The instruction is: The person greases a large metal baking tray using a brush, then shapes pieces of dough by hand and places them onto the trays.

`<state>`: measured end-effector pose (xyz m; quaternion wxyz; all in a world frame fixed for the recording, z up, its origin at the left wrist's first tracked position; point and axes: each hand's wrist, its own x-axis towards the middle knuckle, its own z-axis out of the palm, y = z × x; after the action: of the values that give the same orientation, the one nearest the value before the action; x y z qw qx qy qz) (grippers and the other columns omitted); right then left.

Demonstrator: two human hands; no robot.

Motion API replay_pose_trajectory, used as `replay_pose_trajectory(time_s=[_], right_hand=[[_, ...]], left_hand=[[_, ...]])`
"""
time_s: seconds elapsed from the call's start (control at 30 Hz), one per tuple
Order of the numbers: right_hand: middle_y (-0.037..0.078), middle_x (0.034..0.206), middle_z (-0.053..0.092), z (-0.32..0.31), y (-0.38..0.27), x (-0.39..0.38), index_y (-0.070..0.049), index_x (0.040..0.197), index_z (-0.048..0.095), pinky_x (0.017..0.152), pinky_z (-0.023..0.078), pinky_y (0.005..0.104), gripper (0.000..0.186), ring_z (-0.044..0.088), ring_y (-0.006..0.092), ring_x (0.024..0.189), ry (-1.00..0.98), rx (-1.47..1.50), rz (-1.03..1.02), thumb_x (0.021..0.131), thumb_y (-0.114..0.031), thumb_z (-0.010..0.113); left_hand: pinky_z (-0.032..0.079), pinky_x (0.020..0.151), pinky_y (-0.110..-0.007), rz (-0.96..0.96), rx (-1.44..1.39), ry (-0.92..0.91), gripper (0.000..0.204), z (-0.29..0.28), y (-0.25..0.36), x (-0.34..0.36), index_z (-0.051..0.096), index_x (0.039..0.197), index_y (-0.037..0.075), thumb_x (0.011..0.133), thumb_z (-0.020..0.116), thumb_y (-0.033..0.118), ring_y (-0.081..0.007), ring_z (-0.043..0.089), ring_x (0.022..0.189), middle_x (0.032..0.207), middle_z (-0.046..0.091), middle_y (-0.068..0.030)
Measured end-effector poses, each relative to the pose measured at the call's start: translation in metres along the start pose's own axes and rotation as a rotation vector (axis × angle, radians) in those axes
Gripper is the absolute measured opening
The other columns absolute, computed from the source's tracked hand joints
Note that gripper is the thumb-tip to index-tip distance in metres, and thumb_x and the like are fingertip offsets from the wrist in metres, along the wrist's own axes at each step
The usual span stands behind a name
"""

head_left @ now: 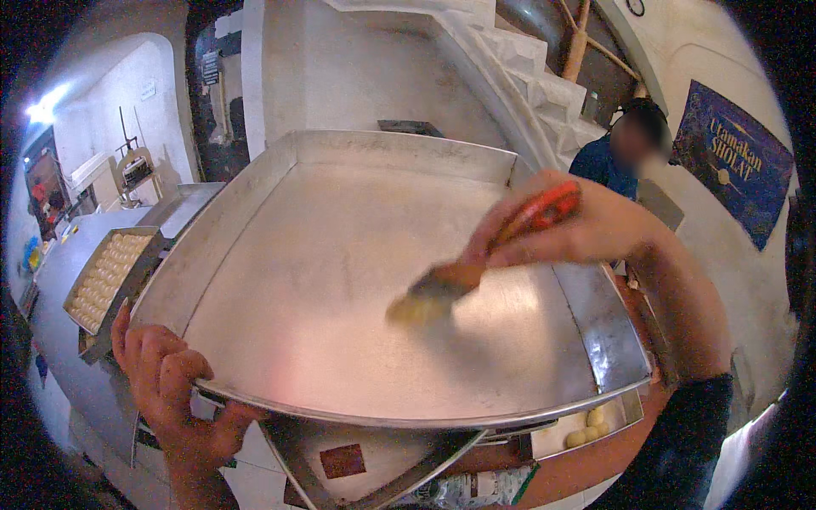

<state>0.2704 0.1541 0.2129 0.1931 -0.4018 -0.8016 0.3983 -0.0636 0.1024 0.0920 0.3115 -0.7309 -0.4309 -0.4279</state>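
A large square metal tray (323, 238) fills the middle of the head view, raised over another metal tray below it. My left hand (170, 391) has its fingers wrapped on the tray's left front edge. My right hand (561, 234) grips a brush with a red handle (551, 204), its yellowish bristles (412, 310) down at the tray's inside bottom, right of the middle; the brush is blurred. A faint shine shows on the metal around it.
A grey table (64, 280) at left bears a tray of dough balls (115, 276). Another tray with dough balls (586, 433) sits below at right on a brown surface. A person in blue (599, 170) is beyond the big tray at right, near a white staircase (518, 64).
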Motion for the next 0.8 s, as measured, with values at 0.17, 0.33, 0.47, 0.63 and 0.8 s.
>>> replay_pose_trajectory(time_s=[0.17,0.33,0.47,0.63,0.8], right_hand=[[0.008,0.091,0.065,-0.002,0.006,0.043,0.000,0.093,0.064,0.076,0.047,0.0257,0.018,0.060,0.0145,0.083,-0.041,-0.152,0.014,0.078,-0.010,0.062],[0.004,0.088,0.065,-0.054,0.055,0.112,-0.003,0.095,0.064,0.073,0.046,0.0251,0.022,0.058,0.0121,0.080,0.172,-0.370,0.123,0.078,-0.018,0.064],[0.003,0.087,0.065,-0.042,0.050,0.174,-0.004,0.096,0.064,0.073,0.046,0.0247,0.022,0.058,0.0120,0.082,0.152,-0.614,0.088,0.079,-0.018,0.063],[0.004,0.090,0.064,-0.008,0.042,0.210,-0.004,0.096,0.064,0.073,0.046,0.0254,0.020,0.058,0.0132,0.083,0.179,-0.489,-0.036,0.080,-0.016,0.062],[0.006,0.091,0.064,0.048,-0.020,0.178,-0.002,0.094,0.063,0.076,0.046,0.0262,0.018,0.058,0.0139,0.083,-0.070,-0.236,-0.121,0.079,-0.013,0.062]], left_hand=[[0.025,0.094,-0.056,-0.011,-0.070,0.056,0.054,-0.002,-0.007,-0.008,0.047,0.069,0.011,0.059,0.066,0.061,-0.0238,0.046,0.067,0.065,0.040,-0.0046],[0.023,0.093,-0.059,0.028,-0.145,0.085,0.049,0.002,-0.002,-0.008,0.050,0.071,0.013,0.060,0.068,0.057,-0.0227,0.046,0.069,0.065,0.039,-0.0027],[0.022,0.091,-0.062,0.023,-0.172,0.121,0.041,0.005,-0.007,-0.012,0.052,0.071,0.015,0.064,0.066,0.053,-0.0208,0.046,0.072,0.066,0.038,-0.0007],[0.022,0.089,-0.063,0.037,-0.249,0.112,0.042,0.006,-0.008,-0.012,0.051,0.073,0.014,0.065,0.065,0.053,-0.0233,0.046,0.074,0.069,0.040,-0.0023],[0.020,0.093,-0.065,0.053,-0.168,0.059,0.051,-0.005,-0.012,-0.017,0.048,0.075,0.011,0.061,0.068,0.055,-0.0313,0.046,0.079,0.072,0.042,-0.0084]])
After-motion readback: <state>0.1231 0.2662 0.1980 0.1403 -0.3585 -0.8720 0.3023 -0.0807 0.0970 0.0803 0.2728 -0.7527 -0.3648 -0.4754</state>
